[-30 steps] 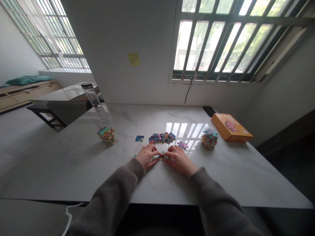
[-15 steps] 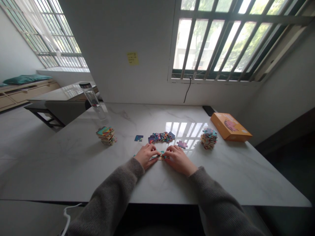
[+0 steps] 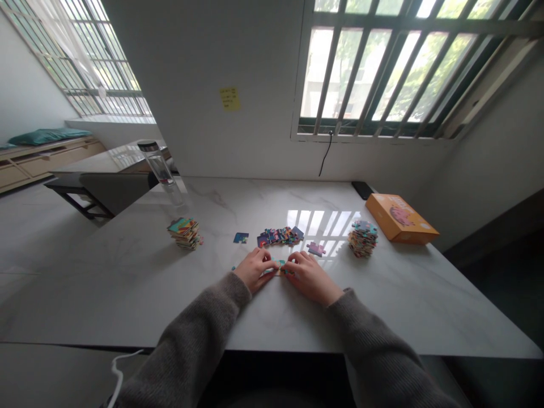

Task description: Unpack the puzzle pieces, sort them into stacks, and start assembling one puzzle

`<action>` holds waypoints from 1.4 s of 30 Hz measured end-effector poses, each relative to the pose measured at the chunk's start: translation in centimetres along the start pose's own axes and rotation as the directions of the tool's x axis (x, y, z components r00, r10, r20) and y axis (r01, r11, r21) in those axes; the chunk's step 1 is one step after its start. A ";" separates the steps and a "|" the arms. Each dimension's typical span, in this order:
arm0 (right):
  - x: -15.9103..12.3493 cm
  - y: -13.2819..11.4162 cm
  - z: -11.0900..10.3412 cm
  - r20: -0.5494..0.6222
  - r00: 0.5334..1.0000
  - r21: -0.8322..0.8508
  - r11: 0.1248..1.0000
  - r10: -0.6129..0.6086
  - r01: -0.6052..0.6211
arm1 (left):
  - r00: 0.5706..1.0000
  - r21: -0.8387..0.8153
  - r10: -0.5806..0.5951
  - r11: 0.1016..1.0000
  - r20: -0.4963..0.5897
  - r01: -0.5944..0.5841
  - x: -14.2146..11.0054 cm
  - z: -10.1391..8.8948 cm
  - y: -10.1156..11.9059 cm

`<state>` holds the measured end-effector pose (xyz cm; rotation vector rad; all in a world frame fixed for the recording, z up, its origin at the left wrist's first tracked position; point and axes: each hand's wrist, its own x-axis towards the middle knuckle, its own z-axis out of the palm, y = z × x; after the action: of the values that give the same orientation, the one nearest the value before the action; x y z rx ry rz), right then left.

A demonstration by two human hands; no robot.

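Small colourful jigsaw puzzle pieces (image 3: 280,265) lie flat on the table between my hands, partly hidden under the fingers. My left hand (image 3: 255,268) grips the pieces from the left, thumb and fingers close together. From the right, my right hand (image 3: 309,275) has its fingertips bent down onto the same pieces. Just beyond my hands is a spread heap of puzzle pieces (image 3: 281,236). A dark blue piece (image 3: 241,238) lies left of that heap, and a pinkish-purple piece (image 3: 316,249) to its right.
A stack of puzzle pieces (image 3: 185,233) stands on the left of the marble-patterned table (image 3: 127,294), another stack (image 3: 362,239) on the right. Behind the right stack are an orange box (image 3: 402,218) and a black phone-like object (image 3: 361,190). A glass bottle (image 3: 158,164) stands at the far left.
Both hands stay almost in place on the pieces, with only slight finger movement. The whole view has shifted a little; the stacks, heap and box have not moved on the table.
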<state>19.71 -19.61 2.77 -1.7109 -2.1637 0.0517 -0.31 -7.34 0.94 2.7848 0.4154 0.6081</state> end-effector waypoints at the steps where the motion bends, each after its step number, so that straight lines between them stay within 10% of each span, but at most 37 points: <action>1: 0.0 0.1 0.1 0.000 1.000 0.021 1.000 -0.018 0.018 | 1.000 -0.001 0.002 1.000 -0.002 -0.002 0.0 0.0 0.1; 13: 1.1 4.3 -0.3 -0.279 0.947 0.016 0.987 0.160 -0.162 | 0.998 0.036 0.036 0.999 0.058 -0.038 0.0 0.4 1.6; 42: 6.9 7.5 1.5 -0.236 0.871 -0.104 0.880 0.430 -0.463 | 0.993 0.012 0.072 0.997 0.092 -0.074 -0.1 0.7 2.7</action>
<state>24.94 -10.89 1.30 -2.1744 -1.6202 -0.1725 0.53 -10.00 1.16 2.8404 0.3018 0.4931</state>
